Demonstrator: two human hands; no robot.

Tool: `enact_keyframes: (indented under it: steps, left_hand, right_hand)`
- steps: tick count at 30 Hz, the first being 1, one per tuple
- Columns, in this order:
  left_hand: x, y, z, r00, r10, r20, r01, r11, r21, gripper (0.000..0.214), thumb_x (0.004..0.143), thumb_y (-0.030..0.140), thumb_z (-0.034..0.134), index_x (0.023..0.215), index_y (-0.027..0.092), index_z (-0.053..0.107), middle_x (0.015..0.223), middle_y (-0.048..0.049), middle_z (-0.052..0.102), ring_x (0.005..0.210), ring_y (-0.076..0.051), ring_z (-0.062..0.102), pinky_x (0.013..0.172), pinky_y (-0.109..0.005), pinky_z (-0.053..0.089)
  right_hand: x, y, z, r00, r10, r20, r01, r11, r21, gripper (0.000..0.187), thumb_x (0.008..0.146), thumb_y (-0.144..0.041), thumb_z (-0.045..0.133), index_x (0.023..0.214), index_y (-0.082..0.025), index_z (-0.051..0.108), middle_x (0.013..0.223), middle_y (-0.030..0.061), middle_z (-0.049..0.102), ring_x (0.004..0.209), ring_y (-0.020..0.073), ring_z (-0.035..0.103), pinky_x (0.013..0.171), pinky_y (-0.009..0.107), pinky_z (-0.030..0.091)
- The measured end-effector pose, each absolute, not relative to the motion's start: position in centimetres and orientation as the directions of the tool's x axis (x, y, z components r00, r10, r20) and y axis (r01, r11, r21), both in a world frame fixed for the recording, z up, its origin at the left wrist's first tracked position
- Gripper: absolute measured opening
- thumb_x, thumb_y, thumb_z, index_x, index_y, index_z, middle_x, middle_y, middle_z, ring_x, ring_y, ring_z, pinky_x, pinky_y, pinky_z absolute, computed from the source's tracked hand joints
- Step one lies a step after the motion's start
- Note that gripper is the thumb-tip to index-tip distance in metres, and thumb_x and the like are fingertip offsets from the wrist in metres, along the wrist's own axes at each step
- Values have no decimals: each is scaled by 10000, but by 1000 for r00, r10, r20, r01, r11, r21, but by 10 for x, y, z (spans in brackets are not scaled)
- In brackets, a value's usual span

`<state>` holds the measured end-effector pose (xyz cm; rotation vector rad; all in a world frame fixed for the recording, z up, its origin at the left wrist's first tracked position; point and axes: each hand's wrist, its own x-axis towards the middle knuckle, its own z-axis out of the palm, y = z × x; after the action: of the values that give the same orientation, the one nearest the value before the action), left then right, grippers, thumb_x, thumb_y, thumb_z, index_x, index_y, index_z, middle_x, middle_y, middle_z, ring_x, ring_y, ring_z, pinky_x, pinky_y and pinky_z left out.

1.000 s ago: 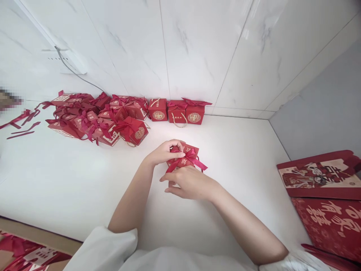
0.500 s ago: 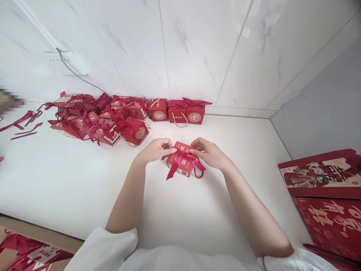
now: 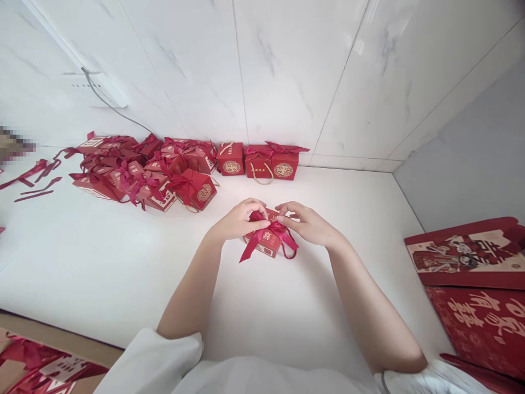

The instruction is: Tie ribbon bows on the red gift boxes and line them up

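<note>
We've got 1 red gift box [image 3: 273, 244] right under our fingers, 1 ribbon bow [image 3: 272, 229] on top. Left hand [image 3: 238, 220]: thumb and fingertips pinched on bow. Right hand [image 3: 307, 223]: fingertips at bow's other side, can't tell if closed. Row of 3 boxes [image 3: 258, 158] beyond fingers; overlapping pile [image 3: 137, 176] farther left, uncountable. 2 printed red bags [image 3: 471, 273] well right.

Box [image 3: 268, 238] — between pile [image 3: 143, 172] and bags [image 3: 467, 257]
</note>
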<state>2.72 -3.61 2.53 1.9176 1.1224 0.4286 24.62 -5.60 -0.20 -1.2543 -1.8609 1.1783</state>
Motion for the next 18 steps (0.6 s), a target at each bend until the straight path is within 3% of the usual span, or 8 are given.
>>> enact_keyframes:
  steps: [5,9,14,18]
  left_hand:
    - [27,-32,18,536,825,-180,537,-169,826,204,761,404,622,826,213,653,1222,-53,527,995,-208,593,763,-309,518]
    - [26,-32,15,553,810,-198,535,-163,829,170,744,364,628,799,208,670,1144,-51,573,923,-199,612,730,-299,518]
    - [27,-32,15,562,807,-180,550,-202,810,137,723,336,639,774,217,683,1109,-43,580,967,-211,606,789,-309,513]
    - [28,-34,16,552,810,-200,571,-192,798,150,734,345,630,786,212,675,1149,-44,556,942,-201,613,799,-318,514]
  right_hand:
    - [243,-55,-6,-448,894,2,364,184,-913,203,872,-392,533,797,-207,575,1119,49,615,1013,186,585,911,380,440]
    - [240,-54,-8,-421,904,74,348,236,-907,174,883,-356,525,792,-210,553,1240,47,569,1118,193,542,966,400,399]
    - [232,-51,-12,-403,891,210,326,354,-876,115,889,-289,515,808,-211,538,1234,60,579,1210,205,484,1028,419,341]
    - [230,-49,-19,-388,911,143,290,268,-919,161,897,-346,510,811,-214,540,1230,54,580,1177,208,513,1002,406,367]
